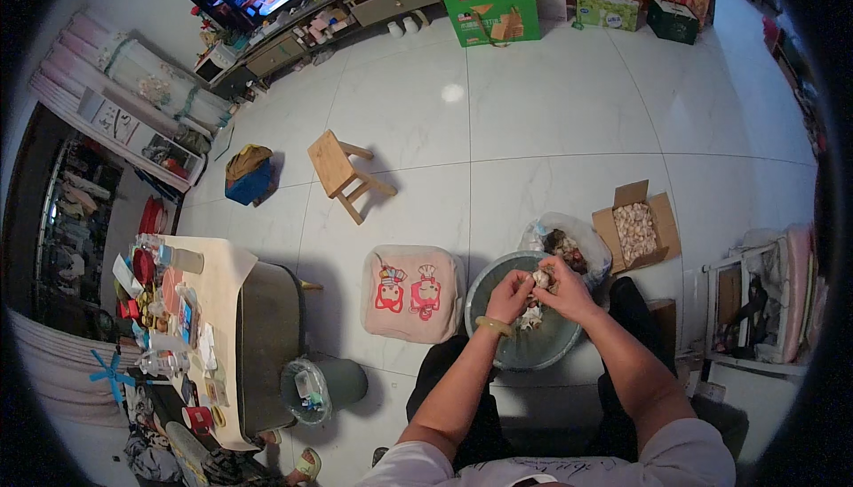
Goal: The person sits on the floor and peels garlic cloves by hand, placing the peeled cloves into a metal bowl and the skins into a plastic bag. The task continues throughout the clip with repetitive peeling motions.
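Note:
My left hand and my right hand meet above a round grey-green basin. Between their fingertips is a garlic bulb, gripped from both sides. More garlic with pale papery skins lies in the basin below, partly hidden by my hands. Just behind the basin, a clear plastic bag holds dark and brownish scraps that I cannot make out fully. To the right, an open cardboard box is filled with separated garlic cloves.
A pink padded seat and a lined waste bin stand left of me. Farther off are a wooden stool and a blue container. A cluttered table is at far left, with another person's slippered foot near it. A white rack stands right.

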### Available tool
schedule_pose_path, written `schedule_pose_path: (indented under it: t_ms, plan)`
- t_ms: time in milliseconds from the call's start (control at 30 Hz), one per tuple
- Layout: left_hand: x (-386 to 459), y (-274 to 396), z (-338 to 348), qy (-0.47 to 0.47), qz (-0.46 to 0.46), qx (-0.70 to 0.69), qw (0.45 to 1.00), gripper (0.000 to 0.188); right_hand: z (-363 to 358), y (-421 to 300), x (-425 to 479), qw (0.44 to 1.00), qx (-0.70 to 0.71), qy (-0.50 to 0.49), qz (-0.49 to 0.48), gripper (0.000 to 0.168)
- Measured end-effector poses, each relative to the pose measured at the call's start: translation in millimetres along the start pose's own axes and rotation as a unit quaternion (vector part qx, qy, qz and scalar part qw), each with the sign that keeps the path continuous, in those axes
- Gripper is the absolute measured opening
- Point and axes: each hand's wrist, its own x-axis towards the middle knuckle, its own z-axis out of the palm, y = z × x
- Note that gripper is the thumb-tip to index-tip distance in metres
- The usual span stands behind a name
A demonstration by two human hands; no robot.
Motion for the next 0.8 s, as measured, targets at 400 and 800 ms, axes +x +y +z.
schedule_pose_path:
  t_ms: [400, 800]
  plan:
    - [1.1, -11.7, -7.4, 0.010, 0.009, 0.052, 0.999, 0.013, 2.2, -7.2, -0.2, 0.999, -0.023, -0.013, -0.023, 0.037]
    - [1.1, 16.9, -2.7, -0.006, -0.033, -0.069, 0.997, 0.015, -6.5, 10.6, 11.7, 0.970, 0.196, -0.094, 0.107, 0.037]
